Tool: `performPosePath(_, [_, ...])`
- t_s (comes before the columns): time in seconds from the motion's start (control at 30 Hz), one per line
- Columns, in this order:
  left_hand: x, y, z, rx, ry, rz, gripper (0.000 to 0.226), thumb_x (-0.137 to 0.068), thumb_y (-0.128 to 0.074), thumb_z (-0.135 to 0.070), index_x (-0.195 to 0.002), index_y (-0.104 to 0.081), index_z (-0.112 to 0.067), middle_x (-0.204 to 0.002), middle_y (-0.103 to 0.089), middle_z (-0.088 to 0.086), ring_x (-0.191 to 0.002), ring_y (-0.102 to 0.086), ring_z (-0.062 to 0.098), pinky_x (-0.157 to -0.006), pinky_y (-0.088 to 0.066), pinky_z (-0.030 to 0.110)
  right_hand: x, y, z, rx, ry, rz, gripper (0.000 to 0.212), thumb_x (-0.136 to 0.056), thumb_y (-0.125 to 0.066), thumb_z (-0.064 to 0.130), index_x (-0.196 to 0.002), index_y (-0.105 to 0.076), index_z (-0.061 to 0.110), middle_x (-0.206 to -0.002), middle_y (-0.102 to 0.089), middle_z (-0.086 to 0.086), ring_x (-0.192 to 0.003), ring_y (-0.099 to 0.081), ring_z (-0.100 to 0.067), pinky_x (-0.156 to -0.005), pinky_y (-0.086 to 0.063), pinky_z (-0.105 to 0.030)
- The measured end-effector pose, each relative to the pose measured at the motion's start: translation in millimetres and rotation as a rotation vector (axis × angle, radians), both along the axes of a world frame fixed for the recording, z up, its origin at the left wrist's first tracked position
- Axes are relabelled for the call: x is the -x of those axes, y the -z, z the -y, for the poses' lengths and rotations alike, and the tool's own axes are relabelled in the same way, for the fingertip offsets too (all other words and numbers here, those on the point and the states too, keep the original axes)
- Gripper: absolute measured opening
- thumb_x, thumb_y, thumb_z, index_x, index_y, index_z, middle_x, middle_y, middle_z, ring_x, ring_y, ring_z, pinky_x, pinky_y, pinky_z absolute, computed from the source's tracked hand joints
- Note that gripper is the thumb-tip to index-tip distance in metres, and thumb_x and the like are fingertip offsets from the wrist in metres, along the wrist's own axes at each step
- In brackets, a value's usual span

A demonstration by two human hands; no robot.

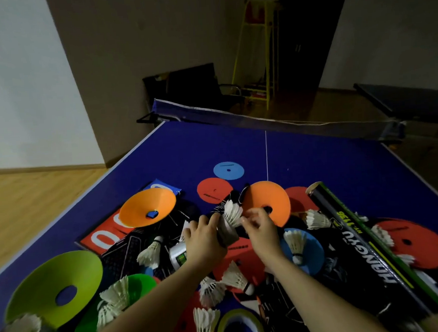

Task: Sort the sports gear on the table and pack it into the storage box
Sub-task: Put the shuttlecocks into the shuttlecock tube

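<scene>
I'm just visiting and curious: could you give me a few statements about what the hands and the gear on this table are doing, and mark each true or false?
1. The left hand grips a short tube with a shuttlecock sticking out of it. True.
2. The right hand rests flat on the table. False: its fingers are raised at the shuttlecock's feathers.
3. The long black tube lies to the right of both hands. True.
4. All the flat discs are blue. False: the far blue disc has a red disc beside it.

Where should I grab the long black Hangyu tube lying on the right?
Probably mid-barrel, from above, fingers wrapped across its width. The black tube lies flat and diagonal on the pile, its upper side exposed; its near end runs out of frame, and shuttlecocks crowd its sides.
</scene>
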State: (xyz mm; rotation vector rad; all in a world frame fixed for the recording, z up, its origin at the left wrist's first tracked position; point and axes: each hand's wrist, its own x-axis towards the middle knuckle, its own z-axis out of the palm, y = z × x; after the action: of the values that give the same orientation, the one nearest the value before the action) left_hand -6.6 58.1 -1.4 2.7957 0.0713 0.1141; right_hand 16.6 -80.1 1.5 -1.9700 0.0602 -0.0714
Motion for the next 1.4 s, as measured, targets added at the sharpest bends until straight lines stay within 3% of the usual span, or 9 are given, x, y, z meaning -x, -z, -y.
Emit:
performPosePath(0.23, [3,-7,14,0.028,0.017,0.014,0.078,-0.078,-0.066,-0.036,-0.144,-0.026,-0.031,-0.132,-0.04,0.0,-0.123,-0.035,0.027,-0.099,-0.026,0.038,11,13,9,0.388,-0.095,-0.138,0.033,-0.099,-0.042,0.036,-0.101,-0.066,0.014,-0.116,-0.046,0.0,-0.111,-0.041,-0.027,-0.098,-0.035,-0.039])
performPosePath(0.37, [5,1,19,0.009,0.05,-0.002,0.082,-0.078,-0.067,-0.038,-0.146,-0.023,-0.031,-0.135,-0.038,-0.001,-0.124,-0.034,0.027,-0.099,-0.025,0.038,16,12,20,0.205,-0.04,-0.135,0.028,-0.098,-0.045,0.036,-0.071,-0.05,0.033,-0.104,-0.037,0.003,-0.11,-0.044,-0.026,-0.099,-0.036,-0.044])
performPosePath(0.47, [4,7,25,0.001,0.075,-0.019,0.086,-0.076,-0.07,-0.04,-0.147,-0.021,-0.032,-0.138,-0.037,-0.001,-0.125,-0.033,0.029,-0.101,-0.025,0.04,15,19,37,0.315,0.035,-0.055,0.02,-0.098,-0.046,0.025,-0.103,-0.065,0.022,-0.111,-0.042,0.002,-0.11,-0.048,-0.027,-0.095,-0.041,-0.042])
performPosePath(0.57, [2,8,31,0.001,0.103,-0.034,0.09,-0.076,-0.072,-0.043,-0.148,-0.019,-0.031,-0.14,-0.035,0.0,-0.126,-0.03,0.029,-0.103,-0.023,0.041,16,22,61,0.585,-0.092,-0.206,0.039,-0.097,-0.042,0.012,-0.134,-0.048,0.021,-0.142,-0.033,0.001,-0.124,-0.039,-0.024,-0.097,-0.037,-0.034])
performPosePath(0.7, [2,9,36,-0.009,0.113,-0.028,0.085,-0.079,-0.067,-0.045,-0.148,-0.02,-0.029,-0.139,-0.036,0.002,-0.126,-0.031,0.029,-0.103,-0.023,0.04,22,33,77,0.94,-0.384,-0.366,0.054,-0.096,-0.044,0.016,-0.147,-0.026,0.021,-0.158,-0.008,0.006,-0.141,-0.018,-0.03,-0.113,-0.019,-0.044])
performPosePath(1.0, [2,16,37,-0.069,0.133,-0.032,0.078,-0.081,-0.063,-0.049,-0.146,-0.023,-0.03,-0.136,-0.038,0.001,-0.123,-0.033,0.028,-0.101,-0.025,0.039,23,35,70,1.21,-0.408,-0.07,0.019,-0.094,-0.048,0.011,-0.107,-0.06,0.009,-0.121,-0.046,-0.009,-0.117,-0.038,-0.03,-0.102,-0.027,-0.038])
performPosePath(1.2, [2,13,34,-0.116,0.132,-0.027,0.079,-0.081,-0.066,-0.043,-0.146,-0.022,-0.03,-0.136,-0.037,0.002,-0.123,-0.032,0.028,-0.102,-0.026,0.039,18,12,59,0.815,0.037,0.1,0.02,-0.099,-0.042,0.028,-0.089,-0.057,0.019,-0.081,-0.049,0.007,-0.105,-0.042,-0.017,-0.089,-0.021,-0.033])
performPosePath(1.33, [2,11,30,-0.113,0.126,-0.026,0.084,-0.078,-0.068,-0.049,-0.146,-0.022,-0.031,-0.137,-0.037,0.002,-0.124,-0.032,0.028,-0.101,-0.025,0.039,12,2,49,0.232,0.16,-0.029,0.018,-0.097,-0.05,0.021,-0.097,-0.062,0.008,-0.089,-0.06,-0.001,-0.087,-0.053,-0.018,-0.07,-0.038,-0.03])
performPosePath(1.4, [4,10,26,-0.112,0.118,-0.028,0.086,-0.078,-0.069,-0.049,-0.147,-0.021,-0.032,-0.137,-0.037,0.002,-0.124,-0.031,0.029,-0.101,-0.025,0.039,12,2,42,0.095,0.13,-0.046,0.015,-0.097,-0.049,0.019,-0.093,-0.06,0.01,-0.091,-0.059,-0.001,-0.089,-0.056,-0.022,-0.073,-0.042,-0.034])
